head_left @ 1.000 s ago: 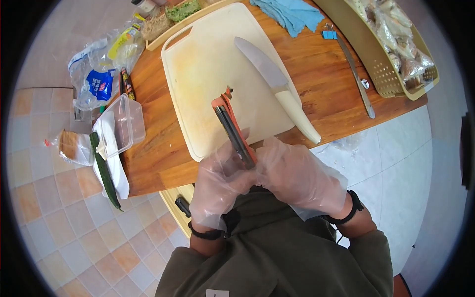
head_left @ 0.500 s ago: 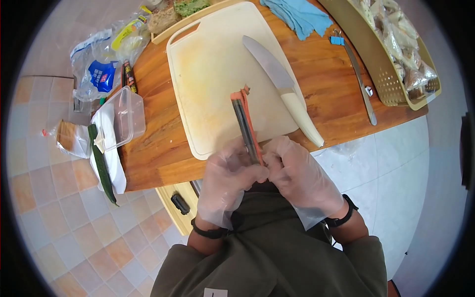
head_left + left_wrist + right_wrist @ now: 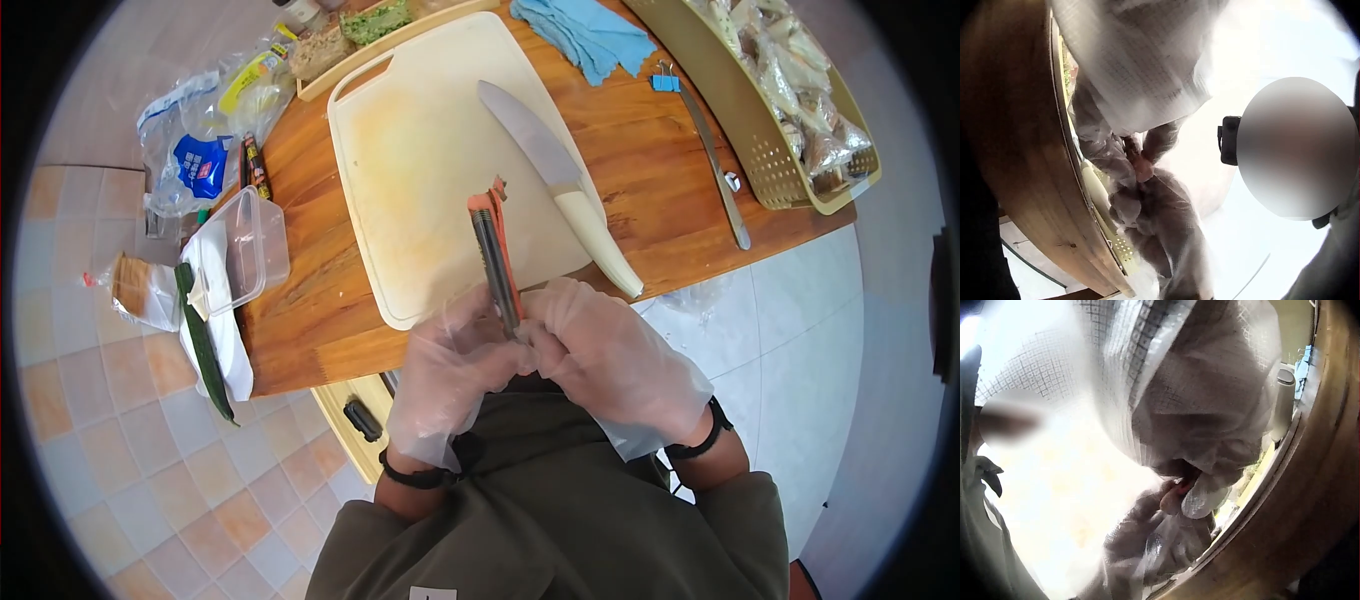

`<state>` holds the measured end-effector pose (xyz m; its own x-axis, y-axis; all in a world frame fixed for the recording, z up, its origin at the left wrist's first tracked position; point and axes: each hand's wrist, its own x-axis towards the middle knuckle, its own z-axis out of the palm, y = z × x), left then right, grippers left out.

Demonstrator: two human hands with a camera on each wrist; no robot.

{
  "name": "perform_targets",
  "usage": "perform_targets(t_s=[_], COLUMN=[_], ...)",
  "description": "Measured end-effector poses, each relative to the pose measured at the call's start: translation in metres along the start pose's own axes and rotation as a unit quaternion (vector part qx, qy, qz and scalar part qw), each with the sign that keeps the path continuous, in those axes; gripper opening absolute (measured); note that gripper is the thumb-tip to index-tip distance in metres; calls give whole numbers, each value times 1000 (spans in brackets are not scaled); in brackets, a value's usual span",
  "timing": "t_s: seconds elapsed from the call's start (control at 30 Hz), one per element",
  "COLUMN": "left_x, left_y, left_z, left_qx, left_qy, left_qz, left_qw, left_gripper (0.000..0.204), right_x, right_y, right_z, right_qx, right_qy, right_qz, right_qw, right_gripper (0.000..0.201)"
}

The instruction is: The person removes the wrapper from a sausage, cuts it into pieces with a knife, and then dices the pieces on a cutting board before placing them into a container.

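Observation:
Both hands wear clear plastic gloves and meet at the table's near edge. My left hand (image 3: 450, 350) grips the lower end of a slim sausage (image 3: 490, 245) in a black and orange-red wrapper, its top pointing away over the cutting board (image 3: 410, 160). A loose red strip of the wrapper (image 3: 503, 240) runs down the sausage's right side, its torn end sticking up. My right hand (image 3: 595, 345) pinches the wrapper low down, fingertips against the left hand's. In the right wrist view, a bit of red wrapper (image 3: 1183, 486) shows between the gloved fingers.
A kitchen knife (image 3: 545, 150) lies on the board's right side. Further right are a narrow metal blade (image 3: 715, 165), a blue cloth (image 3: 590, 40) and a basket (image 3: 790, 180) of wrapped food. At left are a plastic box (image 3: 262, 250), a cucumber (image 3: 203, 345) and plastic packaging (image 3: 200, 165).
The sausage has turned more upright in the head view. My right hand has shifted slightly around its lower end, while the left keeps its grip.

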<state>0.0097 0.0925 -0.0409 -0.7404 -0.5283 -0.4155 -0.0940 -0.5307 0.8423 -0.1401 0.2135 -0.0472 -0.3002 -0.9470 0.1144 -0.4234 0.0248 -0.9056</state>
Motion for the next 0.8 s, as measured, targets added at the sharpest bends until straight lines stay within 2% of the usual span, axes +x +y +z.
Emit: perform_targets(t_s=[0.17, 0.27, 0.33, 0.47, 0.53, 0.6, 0.67, 0.8], left_x=[-2, -4, -5, -2, 1, 4, 3, 2], left_y=[2, 3, 0, -8, -1, 4, 3, -4], left_z=[3, 3, 3, 2, 2, 10, 13, 9], left_qx=[2, 59, 81, 5, 34, 13, -8, -23], left_qy=[-22, -16, -15, 4, -20, 5, 26, 9], left_qz=[21, 9, 42, 53, -1, -16, -32, -3], left_qw=[1000, 998, 996, 999, 999, 1000, 999, 1000], left_gripper=[61, 61, 62, 66, 61, 59, 56, 50], right_x=[1, 1, 0, -2, -4, -3, -1, 3], right_y=[-5, -7, -5, -5, -1, 1, -1, -10], right_z=[-5, 3, 6, 8, 6, 5, 3, -3], right_qx=[-84, -93, -95, -76, -59, -40, 64, 41], right_qy=[-25, -20, -13, 6, 5, 3, -40, -64], right_qz=[-37, 2, 0, -5, -21, -37, 93, 103], right_qw=[996, 996, 995, 997, 998, 999, 993, 992], right_gripper=[11, 12, 15, 22, 22, 21, 20, 18])
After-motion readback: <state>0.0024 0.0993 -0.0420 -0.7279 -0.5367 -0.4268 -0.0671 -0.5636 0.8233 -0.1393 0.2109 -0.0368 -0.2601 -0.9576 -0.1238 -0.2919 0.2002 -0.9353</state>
